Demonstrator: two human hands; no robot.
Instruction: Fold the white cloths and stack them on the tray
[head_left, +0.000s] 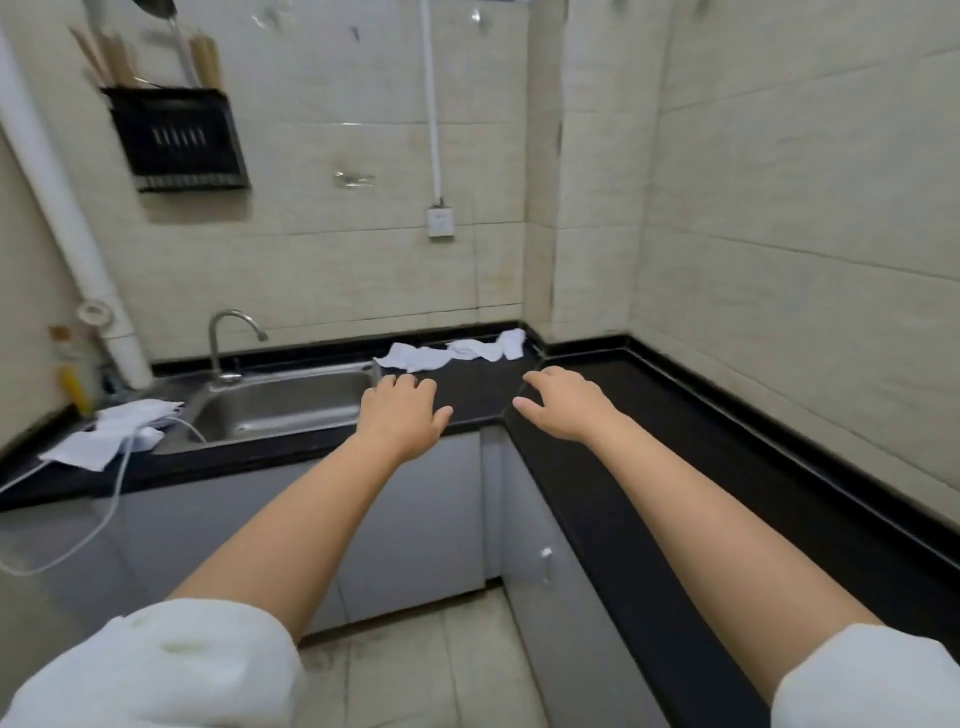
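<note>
Crumpled white cloths (457, 351) lie in a row along the back of the black counter (675, 431), in the corner by the tiled wall. My left hand (402, 413) hovers just in front of them with fingers spread and nothing in it. My right hand (563, 402) reaches out over the counter's corner, also open and empty, a little short of the cloths. More white cloth (117, 428) is piled to the left of the sink; whether a tray lies under it I cannot tell.
A steel sink (280, 402) with a curved tap (228, 338) sits left of my hands. A white cable (111, 499) hangs off the counter's left front. A black utensil rack (179, 137) hangs on the wall. Grey cabinets stand below.
</note>
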